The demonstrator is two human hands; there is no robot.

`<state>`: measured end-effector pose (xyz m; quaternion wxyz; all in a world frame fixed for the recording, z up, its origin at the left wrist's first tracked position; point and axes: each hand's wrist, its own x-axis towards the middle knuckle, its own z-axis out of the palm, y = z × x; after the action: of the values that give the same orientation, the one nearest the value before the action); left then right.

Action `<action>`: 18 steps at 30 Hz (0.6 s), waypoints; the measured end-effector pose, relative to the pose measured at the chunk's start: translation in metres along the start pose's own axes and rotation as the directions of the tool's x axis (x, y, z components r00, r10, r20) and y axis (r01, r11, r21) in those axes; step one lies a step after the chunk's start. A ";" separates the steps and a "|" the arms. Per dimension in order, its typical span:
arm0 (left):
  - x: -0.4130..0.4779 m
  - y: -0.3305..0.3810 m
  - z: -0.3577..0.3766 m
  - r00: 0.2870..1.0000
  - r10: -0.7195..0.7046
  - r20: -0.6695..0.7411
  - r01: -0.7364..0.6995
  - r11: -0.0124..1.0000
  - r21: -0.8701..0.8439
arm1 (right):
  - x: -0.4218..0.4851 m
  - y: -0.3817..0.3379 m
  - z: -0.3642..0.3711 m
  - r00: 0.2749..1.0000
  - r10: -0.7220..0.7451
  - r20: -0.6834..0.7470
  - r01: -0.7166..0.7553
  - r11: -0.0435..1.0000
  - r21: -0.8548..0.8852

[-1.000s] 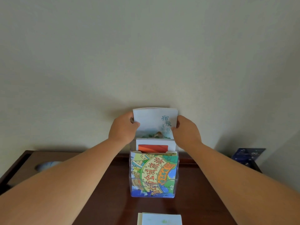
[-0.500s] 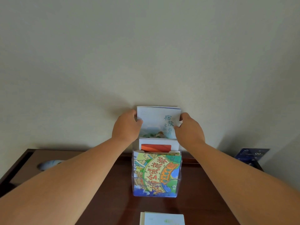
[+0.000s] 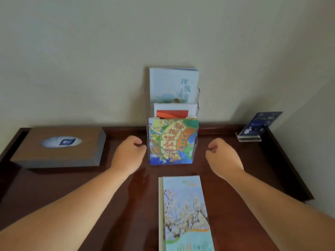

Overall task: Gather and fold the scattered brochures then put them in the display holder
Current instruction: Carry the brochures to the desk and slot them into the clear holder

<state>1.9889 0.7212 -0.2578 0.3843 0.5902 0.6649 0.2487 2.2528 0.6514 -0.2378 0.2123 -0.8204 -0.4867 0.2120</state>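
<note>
A clear tiered display holder stands against the wall at the back of the dark wooden table. Its back tier holds a pale blue brochure, the middle tier a white and red one, the front tier a colourful illustrated one. A folded brochure with blossom artwork lies flat on the table in front of the holder. My left hand hovers just left of the holder, fingers loosely curled, holding nothing. My right hand hovers to the holder's right, also loosely curled and holding nothing.
A brown tissue box sits at the back left. A small acrylic stand with a dark blue card stands at the back right. The table has a raised rim, and a wall rises close on the right.
Both hands let go of the pale blue brochure, which now stands in the back tier, and dropped down to either side of the holder. The view tilted down.
</note>
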 end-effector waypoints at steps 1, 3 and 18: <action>-0.012 -0.009 0.010 0.999 -0.008 0.053 0.007 1.000 0.025 | -0.011 0.008 0.008 0.999 0.021 0.042 -0.021 1.000 -0.007; -0.039 -0.022 0.027 0.990 -0.041 0.137 0.033 0.998 0.063 | -0.031 0.022 0.023 0.990 0.057 0.125 -0.053 0.998 -0.035; -0.167 -0.033 0.074 0.928 -0.280 0.247 0.282 0.959 0.027 | -0.118 0.077 0.058 0.807 0.277 0.521 -0.394 0.911 0.126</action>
<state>2.0301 0.5431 -0.2903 0.4988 0.5135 0.6881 0.1186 2.2237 0.5213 -0.3111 0.1330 -0.7823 -0.3433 0.5025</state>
